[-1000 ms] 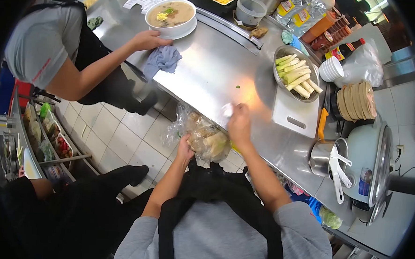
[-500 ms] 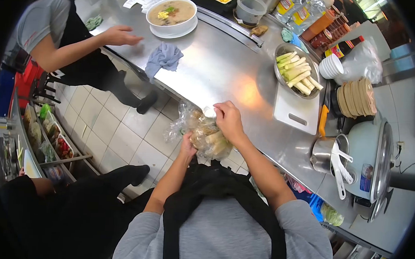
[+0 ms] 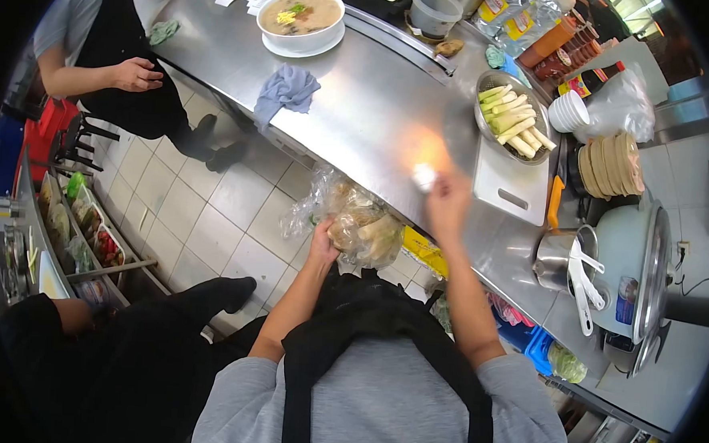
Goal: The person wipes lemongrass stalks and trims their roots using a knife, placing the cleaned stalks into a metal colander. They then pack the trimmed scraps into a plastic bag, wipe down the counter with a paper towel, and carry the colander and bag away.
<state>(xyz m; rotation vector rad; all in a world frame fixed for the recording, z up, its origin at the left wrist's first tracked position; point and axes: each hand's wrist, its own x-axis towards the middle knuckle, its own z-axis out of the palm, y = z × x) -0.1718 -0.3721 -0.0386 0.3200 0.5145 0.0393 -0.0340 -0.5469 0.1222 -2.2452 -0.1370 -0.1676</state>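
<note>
My left hand [image 3: 322, 242] is closed around the side of a clear plastic bag [image 3: 347, 209]. Inside the bag are brownish and pale pieces of food that I cannot name exactly. It hangs just off the front edge of the steel counter [image 3: 360, 117]. My right hand [image 3: 449, 198], smeared by motion, is above the counter and pinches a small white object [image 3: 423, 176], whose kind is too blurred to tell. To the right of that hand lies a white cutting board [image 3: 510, 180], with a metal colander [image 3: 484, 112] of peeled pale-green stalks [image 3: 514, 117] over its far end.
A soup bowl [image 3: 301, 18] stands on a plate at the back, near a blue-grey cloth [image 3: 288, 91]. An orange-handled knife [image 3: 555, 201], a metal pot [image 3: 553, 260] with white utensils and a rice cooker [image 3: 621, 259] line the right. A co-worker [image 3: 98, 64] stands at left.
My right hand has moved away from the bag, rightward over the counter, carrying the small white object. My left hand keeps the bag. The co-worker's outstretched arm has drawn back from the counter.
</note>
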